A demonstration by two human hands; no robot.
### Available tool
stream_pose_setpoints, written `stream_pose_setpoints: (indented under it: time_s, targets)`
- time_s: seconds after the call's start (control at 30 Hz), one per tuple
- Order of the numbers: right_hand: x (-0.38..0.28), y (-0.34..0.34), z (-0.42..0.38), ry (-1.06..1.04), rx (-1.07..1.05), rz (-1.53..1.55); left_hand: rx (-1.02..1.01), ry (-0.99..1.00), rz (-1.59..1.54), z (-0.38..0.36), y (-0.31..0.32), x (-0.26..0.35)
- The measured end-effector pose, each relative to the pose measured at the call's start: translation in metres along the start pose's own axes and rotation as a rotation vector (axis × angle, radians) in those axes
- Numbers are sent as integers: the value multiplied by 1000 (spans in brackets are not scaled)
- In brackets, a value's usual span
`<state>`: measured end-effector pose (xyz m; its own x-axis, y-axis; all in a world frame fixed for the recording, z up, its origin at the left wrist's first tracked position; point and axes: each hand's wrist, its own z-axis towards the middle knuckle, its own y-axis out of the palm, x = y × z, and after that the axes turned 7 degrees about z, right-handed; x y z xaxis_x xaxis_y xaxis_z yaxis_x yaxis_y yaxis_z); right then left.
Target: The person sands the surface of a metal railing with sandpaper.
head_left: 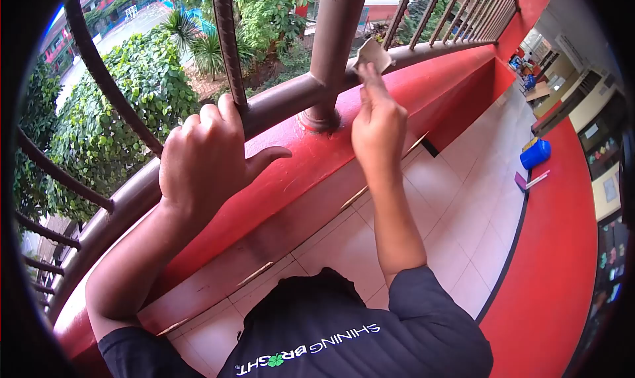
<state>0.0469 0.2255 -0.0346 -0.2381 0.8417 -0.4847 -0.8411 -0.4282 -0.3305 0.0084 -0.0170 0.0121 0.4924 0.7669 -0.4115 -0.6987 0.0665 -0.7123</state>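
Observation:
My left hand (208, 146) rests over the brown metal rail (281, 103), its fingers bent over the top and its thumb stretched out to the right above the red ledge (264, 173). To the right of the thick upright post (334, 41), my right hand (378, 117) pinches a small pale folded piece (374, 54), which looks like sandpaper or cloth. That piece lies against the rail just past the post. The fingers of my right hand point up and forward.
Thin twisted bars (228, 44) rise from the rail, with green plants beyond them. Below is a tiled floor (456, 226). A blue bin (535, 154) and a dustpan (522, 181) stand by the red wall (552, 259) on the right.

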Motion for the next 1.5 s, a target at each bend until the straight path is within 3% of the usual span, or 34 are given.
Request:
stream_pose_setpoints:
  time_s: [0.1, 0.2, 0.3, 0.37, 0.53, 0.7, 0.77, 0.8, 0.93, 0.97, 1.03, 1.1, 1.17, 1.23, 1.3, 1.37, 1.43, 1.5]
  targets:
    - [-27, 10, -24, -40, -4, 6, 24, -21, -26, 1, 3, -1]
    - [-11, 6, -6, 222, 77, 117, 15, -16, -42, -3, 1, -2]
    - [-30, 15, -14, 49, 177, 299, 11, -31, -43, 0, -1, -3]
    - [-42, 27, -28, 139, 155, 409, -119, -47, -123, 0, -3, -4]
    - [-36, 36, -27, 71, 180, 533, -47, -45, -124, -2, 1, -5]
    - [-36, 32, -14, 289, 50, 537, -28, -49, -127, -3, 1, -5]
    - [-43, 42, -7, -13, 144, 118, -26, -51, -134, -2, 1, -6]
    - [-52, 38, -13, 198, 87, 250, -26, -51, -139, -3, 1, -5]
    - [-64, 35, 16, 192, 112, 325, 4, -51, -124, -3, 1, -5]
    - [-71, 27, 35, -11, 155, 367, -13, -46, -104, -3, 1, -5]
    - [-94, 15, 65, 72, 90, 220, -25, -44, -85, -1, 1, -4]
    - [-91, 31, 68, -194, 218, 152, -24, -48, -102, -2, 1, -4]
    - [-86, 46, 29, -159, 189, 87, -2, -43, -83, -5, 2, -2]
    - [-78, 53, -7, -173, -8, -166, 3, -26, -70, -4, 4, -6]
    - [-66, 59, -3, -174, 21, -156, 7, -31, -70, -5, 6, -5]
    - [-69, 35, 47, -462, -49, -273, -5, -23, -78, -5, 3, -5]
    - [-72, 1, 103, -749, 21, -554, -11, -21, -75, -4, 0, -7]
    - [-70, -24, 120, -922, -68, -700, -39, -28, -98, -5, -2, -7]
